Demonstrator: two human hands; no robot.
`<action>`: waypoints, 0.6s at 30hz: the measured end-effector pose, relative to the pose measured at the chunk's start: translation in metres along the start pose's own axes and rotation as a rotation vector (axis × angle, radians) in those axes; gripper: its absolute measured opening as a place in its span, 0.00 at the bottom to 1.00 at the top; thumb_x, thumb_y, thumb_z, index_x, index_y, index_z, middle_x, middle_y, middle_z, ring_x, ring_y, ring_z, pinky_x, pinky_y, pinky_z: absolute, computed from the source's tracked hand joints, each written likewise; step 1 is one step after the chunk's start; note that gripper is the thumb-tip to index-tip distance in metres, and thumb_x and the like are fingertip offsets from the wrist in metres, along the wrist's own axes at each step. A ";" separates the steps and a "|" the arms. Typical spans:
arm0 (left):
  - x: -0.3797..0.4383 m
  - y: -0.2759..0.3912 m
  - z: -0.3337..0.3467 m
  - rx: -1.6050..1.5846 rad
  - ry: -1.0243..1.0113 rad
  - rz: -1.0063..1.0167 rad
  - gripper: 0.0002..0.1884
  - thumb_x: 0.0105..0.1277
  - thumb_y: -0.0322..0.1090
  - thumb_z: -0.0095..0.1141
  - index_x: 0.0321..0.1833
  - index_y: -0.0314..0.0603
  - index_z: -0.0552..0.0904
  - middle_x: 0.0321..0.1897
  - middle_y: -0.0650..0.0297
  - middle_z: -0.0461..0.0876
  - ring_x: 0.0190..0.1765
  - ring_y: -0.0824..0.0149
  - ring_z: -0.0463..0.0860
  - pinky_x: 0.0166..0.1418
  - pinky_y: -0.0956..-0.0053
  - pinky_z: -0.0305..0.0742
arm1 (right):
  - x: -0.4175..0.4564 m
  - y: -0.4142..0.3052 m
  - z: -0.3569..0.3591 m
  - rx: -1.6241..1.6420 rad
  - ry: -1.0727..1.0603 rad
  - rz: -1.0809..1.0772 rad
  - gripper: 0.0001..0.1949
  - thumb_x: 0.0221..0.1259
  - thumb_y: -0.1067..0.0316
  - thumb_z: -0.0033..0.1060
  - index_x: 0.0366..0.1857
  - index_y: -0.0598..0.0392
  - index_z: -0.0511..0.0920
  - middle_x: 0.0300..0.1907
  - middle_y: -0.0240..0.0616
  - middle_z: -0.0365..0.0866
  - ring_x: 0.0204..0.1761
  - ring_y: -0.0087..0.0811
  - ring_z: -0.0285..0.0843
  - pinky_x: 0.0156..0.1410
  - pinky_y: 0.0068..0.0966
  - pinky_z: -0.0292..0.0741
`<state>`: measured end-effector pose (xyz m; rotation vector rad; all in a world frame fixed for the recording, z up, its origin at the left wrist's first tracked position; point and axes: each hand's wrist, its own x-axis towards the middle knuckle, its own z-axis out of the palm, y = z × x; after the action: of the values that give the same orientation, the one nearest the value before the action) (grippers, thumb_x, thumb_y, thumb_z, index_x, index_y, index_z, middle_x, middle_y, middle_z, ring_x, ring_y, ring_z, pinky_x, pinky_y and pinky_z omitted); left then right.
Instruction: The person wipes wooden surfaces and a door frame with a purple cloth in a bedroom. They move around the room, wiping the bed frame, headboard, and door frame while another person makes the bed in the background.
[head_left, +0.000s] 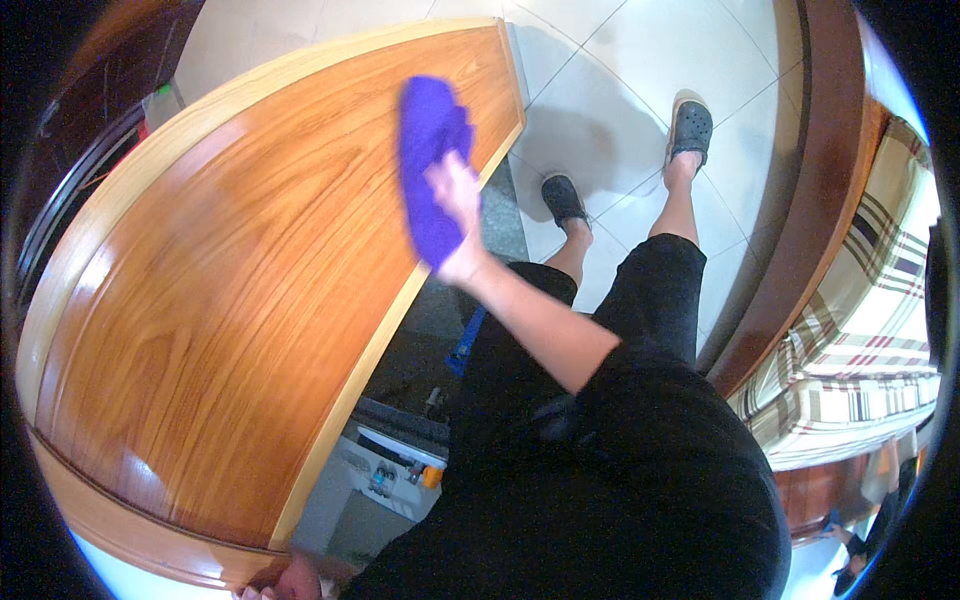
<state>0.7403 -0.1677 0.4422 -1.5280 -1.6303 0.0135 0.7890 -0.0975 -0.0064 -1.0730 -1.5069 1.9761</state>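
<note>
My right hand (457, 199) reaches across my body and presses a purple cloth (429, 142) flat against a varnished wooden panel (202, 315) with paler edging. The thumb side of the hand shows on top of the cloth, slightly blurred. At the bottom edge of the view, my left hand (289, 581) is at the panel's lower corner, close to its wooden border (150, 544). That hand is blurred and partly cut off, so its grip is unclear.
Pale floor tiles (637, 52) lie under my dark clogs (691, 124). A plaid cushion (862, 315) rests on wooden furniture at right. Beyond it, another person (889, 510) has a hand near something blue. Small items are on a white surface (397, 480) below the panel.
</note>
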 end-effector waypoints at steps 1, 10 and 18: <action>-0.001 0.000 0.001 -0.003 0.002 -0.001 0.21 0.69 0.43 0.41 0.24 0.37 0.79 0.19 0.57 0.78 0.31 0.55 0.79 0.28 0.59 0.74 | 0.015 0.031 0.001 0.188 0.195 0.058 0.17 0.59 0.70 0.53 0.53 0.59 0.75 0.51 0.52 0.75 0.57 0.50 0.70 0.65 0.35 0.67; -0.006 0.000 0.002 0.025 0.053 0.029 0.21 0.69 0.43 0.41 0.24 0.37 0.79 0.19 0.57 0.78 0.31 0.55 0.78 0.28 0.60 0.74 | 0.054 0.068 0.007 0.007 0.305 0.397 0.27 0.59 0.71 0.43 0.65 0.66 0.64 0.62 0.53 0.70 0.65 0.45 0.68 0.72 0.37 0.61; -0.018 -0.002 -0.003 0.063 0.083 -0.001 0.21 0.69 0.43 0.41 0.23 0.37 0.79 0.19 0.57 0.78 0.31 0.55 0.78 0.29 0.60 0.74 | -0.017 -0.253 0.023 0.010 -0.371 -0.501 0.38 0.39 0.51 0.60 0.63 0.46 0.70 0.73 0.60 0.48 0.75 0.61 0.43 0.73 0.60 0.41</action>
<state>0.7377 -0.1841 0.4352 -1.4612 -1.5508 0.0004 0.7527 -0.0434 0.2399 -0.2760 -1.7366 1.8696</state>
